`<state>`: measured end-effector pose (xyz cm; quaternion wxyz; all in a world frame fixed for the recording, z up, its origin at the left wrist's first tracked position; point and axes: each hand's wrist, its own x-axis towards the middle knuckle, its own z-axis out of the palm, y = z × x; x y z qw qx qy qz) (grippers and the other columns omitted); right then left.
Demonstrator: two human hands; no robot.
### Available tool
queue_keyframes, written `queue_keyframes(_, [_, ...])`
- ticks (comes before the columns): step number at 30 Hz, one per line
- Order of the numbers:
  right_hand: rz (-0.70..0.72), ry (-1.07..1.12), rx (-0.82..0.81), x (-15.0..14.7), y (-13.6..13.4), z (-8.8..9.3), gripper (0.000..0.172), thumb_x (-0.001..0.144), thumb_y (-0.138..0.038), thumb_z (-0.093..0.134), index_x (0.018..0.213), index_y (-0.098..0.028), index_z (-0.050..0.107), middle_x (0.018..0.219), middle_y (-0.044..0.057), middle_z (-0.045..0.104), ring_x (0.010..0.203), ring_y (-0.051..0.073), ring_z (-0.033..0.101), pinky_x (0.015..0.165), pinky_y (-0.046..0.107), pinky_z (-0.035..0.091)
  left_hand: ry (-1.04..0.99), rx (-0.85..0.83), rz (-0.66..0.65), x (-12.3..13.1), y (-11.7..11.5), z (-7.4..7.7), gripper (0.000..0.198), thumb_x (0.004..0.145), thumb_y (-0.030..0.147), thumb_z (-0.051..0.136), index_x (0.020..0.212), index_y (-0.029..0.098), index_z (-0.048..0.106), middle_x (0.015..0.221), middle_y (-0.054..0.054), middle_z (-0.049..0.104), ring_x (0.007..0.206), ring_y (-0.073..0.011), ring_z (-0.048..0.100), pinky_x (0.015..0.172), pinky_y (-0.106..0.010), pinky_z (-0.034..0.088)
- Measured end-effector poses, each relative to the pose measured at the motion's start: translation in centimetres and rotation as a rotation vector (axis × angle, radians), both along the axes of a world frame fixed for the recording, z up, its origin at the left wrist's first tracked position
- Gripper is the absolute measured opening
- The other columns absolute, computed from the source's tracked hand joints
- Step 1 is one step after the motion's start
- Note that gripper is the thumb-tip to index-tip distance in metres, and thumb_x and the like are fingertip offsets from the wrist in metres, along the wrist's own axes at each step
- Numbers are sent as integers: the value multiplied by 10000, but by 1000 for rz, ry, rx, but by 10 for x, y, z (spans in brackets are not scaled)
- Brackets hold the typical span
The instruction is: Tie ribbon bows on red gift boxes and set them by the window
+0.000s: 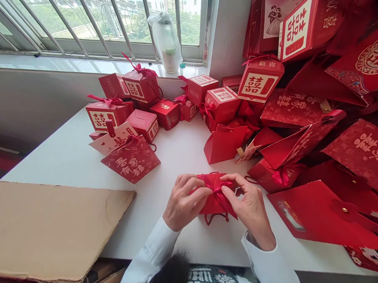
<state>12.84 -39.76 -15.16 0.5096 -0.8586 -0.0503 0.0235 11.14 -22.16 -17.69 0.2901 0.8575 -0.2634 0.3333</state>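
Note:
A red gift box [208, 207] stands on the white table in front of me, with a dark red cord handle [216, 218] hanging at its near side. Across its top runs a shiny red ribbon [217, 191], gathered in a bow or knot at the middle. My left hand [187, 198] pinches the ribbon from the left, thumb and fingers closed. From the right, my right hand [247, 204] grips the ribbon near the knot between thumb and forefinger. The fingers partly cover the box top and the ribbon ends.
Several red boxes [140, 87] with ribbons stand at the back of the white table [177, 154]. Red bags and boxes are heaped on the right, beside a red envelope-like bag [319, 210]. A cardboard box [54, 224] is at left. A plastic-wrapped bottle [168, 45] stands on the windowsill.

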Motion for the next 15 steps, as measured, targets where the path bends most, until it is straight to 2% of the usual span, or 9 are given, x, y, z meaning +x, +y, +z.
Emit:
queue_keyframes(5, [28,-59,-50,-2,2,3,63,791,-237,555,803,-230,616,795,-33,664,655,117,541,630,220,421,71,-33,11,-1,-2,2,50,817,174,649,839,216,666,821,-26,637,886,-178,540,772,-316,463])
queue_keyframes(9, [6,-35,-38,-4,4,3,29,781,-245,572,790,-229,595,760,-36,649,630,114,521,607,222,415,100,-10,8,-1,-7,1,63,864,164,594,855,199,646,787,-5,673,811,-151,567,764,-306,441])
queue_keyframes(11, [-25,8,33,-4,5,0,80,762,-246,594,839,-229,582,759,-33,649,628,116,531,602,224,425,97,11,13,-2,-9,0,86,887,149,557,859,184,631,776,-2,684,757,-136,574,748,-302,430])
queue_keyframes(15, [-49,142,300,-3,3,-7,287,742,-252,622,1011,-234,525,743,-25,657,621,126,572,584,229,459,62,35,-8,-5,-10,-4,109,907,129,511,908,157,616,794,-33,678,744,-139,586,717,-299,435])
